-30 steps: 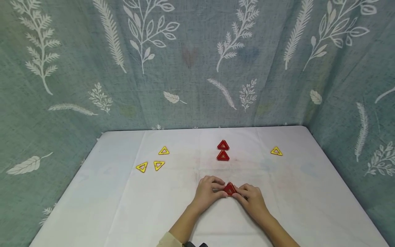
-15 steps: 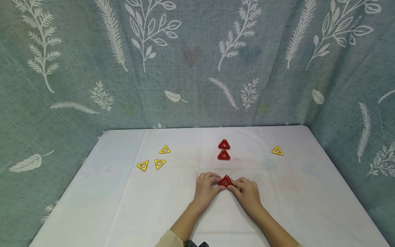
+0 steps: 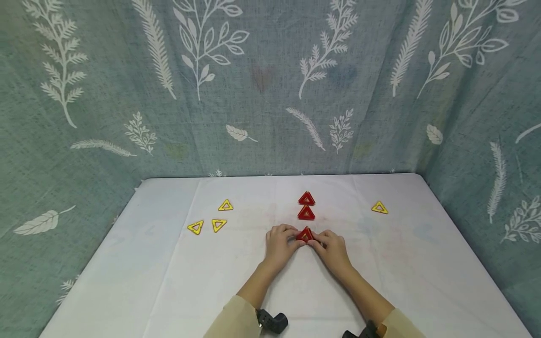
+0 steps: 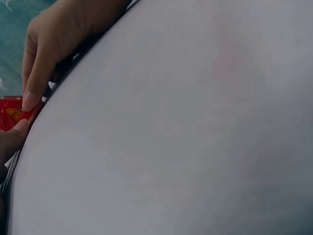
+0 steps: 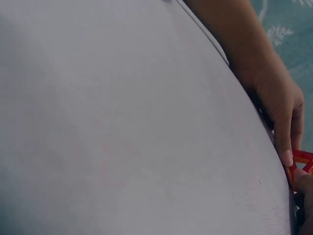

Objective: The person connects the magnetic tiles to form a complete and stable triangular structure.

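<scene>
In the head view both hands pinch a red pyramid of triangular magnetic tiles (image 3: pixel 305 234), close over the white table. My left hand (image 3: pixel 279 246) grips its left side between thumb and fingers, while my right hand (image 3: pixel 331 253) does the same on the right. Just beyond it, two more red pyramids (image 3: pixel 306 214) stand one behind the other. At the left edge of the left wrist view, the held red pyramid (image 4: pixel 6 110) shows between fingertips. Only part of that red pyramid (image 5: pixel 303 154) enters the right wrist view, at its right edge.
Three yellow triangle tiles (image 3: pixel 226 209) lie flat to the left, and one more yellow triangle tile (image 3: pixel 379 211) lies at the right. The white table (image 3: pixel 169 281) ends at a leaf-patterned curtain (image 3: pixel 262 141) at the back and both sides.
Both hands have carried the red pyramid away from the body and slightly left, nearer to the two standing red pyramids. Its tilt has lessened. The yellow tiles stay put.
</scene>
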The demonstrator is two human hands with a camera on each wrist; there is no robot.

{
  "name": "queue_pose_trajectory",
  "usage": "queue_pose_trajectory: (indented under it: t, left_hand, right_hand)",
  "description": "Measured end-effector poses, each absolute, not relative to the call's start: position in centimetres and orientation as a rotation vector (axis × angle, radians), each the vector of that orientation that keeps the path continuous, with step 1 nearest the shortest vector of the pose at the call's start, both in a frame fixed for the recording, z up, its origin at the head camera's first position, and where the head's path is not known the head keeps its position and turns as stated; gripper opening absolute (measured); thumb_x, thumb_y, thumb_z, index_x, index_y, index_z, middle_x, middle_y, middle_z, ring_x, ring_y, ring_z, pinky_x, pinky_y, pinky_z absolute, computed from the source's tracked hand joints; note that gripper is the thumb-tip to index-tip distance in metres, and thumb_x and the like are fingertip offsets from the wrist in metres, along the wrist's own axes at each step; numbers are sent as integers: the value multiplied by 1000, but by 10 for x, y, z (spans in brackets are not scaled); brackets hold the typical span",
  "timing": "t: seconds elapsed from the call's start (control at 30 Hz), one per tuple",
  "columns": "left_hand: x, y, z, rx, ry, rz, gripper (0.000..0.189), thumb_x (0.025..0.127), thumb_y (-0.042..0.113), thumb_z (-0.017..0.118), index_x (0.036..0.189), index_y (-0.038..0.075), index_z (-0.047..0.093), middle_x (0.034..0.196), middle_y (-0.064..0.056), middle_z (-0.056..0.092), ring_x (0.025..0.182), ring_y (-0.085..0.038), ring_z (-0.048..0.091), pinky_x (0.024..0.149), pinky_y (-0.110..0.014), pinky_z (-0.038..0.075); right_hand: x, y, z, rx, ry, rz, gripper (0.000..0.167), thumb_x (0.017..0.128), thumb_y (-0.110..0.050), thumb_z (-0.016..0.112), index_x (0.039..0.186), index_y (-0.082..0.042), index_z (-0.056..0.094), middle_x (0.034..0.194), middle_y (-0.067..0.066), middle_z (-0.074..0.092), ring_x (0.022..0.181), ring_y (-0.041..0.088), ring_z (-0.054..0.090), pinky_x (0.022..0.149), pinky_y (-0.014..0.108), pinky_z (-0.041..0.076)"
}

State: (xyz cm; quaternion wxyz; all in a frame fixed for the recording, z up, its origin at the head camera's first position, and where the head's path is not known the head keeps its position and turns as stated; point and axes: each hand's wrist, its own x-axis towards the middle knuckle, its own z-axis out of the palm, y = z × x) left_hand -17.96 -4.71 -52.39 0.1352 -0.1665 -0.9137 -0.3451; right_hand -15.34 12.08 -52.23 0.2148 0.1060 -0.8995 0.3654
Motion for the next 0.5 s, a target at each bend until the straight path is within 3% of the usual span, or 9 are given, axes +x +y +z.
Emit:
queue_pose_trajectory:
  t: [0.5]
  left_hand:
    - [-198, -45, -519, -453, -2696, -990, 30, 79, 37, 73, 100, 15, 75, 104, 3, 65, 100, -18, 52, 87, -39, 32]
  right_hand:
    - [-166, 120, -518, 183, -2572, 1034, 32, 82, -20, 73, 109, -3, 70, 83, 5, 63, 61, 11, 44, 64, 31, 31]
